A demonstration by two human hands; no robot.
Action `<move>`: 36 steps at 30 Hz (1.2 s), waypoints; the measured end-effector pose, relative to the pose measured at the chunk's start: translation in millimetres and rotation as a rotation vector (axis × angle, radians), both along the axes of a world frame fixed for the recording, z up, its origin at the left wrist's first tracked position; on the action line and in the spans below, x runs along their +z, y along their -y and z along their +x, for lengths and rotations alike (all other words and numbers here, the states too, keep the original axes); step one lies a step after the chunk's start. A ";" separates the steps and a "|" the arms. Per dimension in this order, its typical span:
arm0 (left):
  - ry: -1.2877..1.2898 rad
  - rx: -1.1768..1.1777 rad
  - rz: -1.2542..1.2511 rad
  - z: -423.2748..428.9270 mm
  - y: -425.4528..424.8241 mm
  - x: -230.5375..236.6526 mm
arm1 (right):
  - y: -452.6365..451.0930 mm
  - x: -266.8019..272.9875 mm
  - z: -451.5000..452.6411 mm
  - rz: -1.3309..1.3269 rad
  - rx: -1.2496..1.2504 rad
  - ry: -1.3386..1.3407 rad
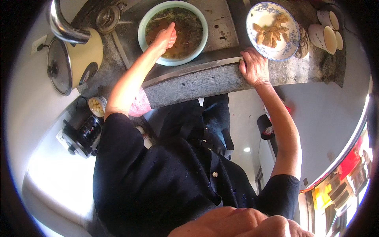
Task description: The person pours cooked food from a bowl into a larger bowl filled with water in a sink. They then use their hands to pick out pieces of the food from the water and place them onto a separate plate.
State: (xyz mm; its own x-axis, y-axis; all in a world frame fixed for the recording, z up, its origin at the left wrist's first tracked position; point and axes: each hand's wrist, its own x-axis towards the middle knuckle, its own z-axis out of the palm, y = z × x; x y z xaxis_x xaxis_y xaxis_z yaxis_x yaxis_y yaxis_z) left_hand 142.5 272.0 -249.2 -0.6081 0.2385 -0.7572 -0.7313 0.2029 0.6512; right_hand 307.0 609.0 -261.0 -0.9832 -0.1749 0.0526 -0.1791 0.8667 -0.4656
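Note:
My left hand [166, 37] is over a pale green basin [142, 41] of murky brown liquid with dark and green bits afloat. Its fingers are curled together and nothing shows between them. The basin stands in a metal sink [219, 38]. My right hand [254, 65] rests palm down on the sink's front rim and the stone counter edge, thumb apart from the fingers. Its fingertips lie close to a white plate with a blue pattern [274, 54]; whether they touch it I cannot tell. Brown chunks of food [271, 34] lie on the plate.
A curved metal faucet [63, 26] and a cream cooker with a glass lid [91, 50] are at the left. Metal lids [108, 19] lie behind. Lower left are a bowl of pale cloves [97, 106] and a black cooker [78, 136]. A pink cloth [140, 103] hangs down. White cups [324, 38] stand right.

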 end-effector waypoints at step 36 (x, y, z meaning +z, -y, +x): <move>-0.724 -0.284 -0.282 6.9 -100.6 -1.0 | 1.1 -10.6 2.0 0.060 -0.015 -0.074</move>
State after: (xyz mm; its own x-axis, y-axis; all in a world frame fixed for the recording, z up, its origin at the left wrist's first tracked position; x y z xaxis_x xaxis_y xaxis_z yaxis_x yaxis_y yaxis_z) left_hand 149.4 372.6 -250.2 -0.9136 0.3163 -0.2553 -0.0464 0.5429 0.8385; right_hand 309.0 607.9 -271.5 -0.9795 -0.1649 0.1154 -0.1977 0.8955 -0.3988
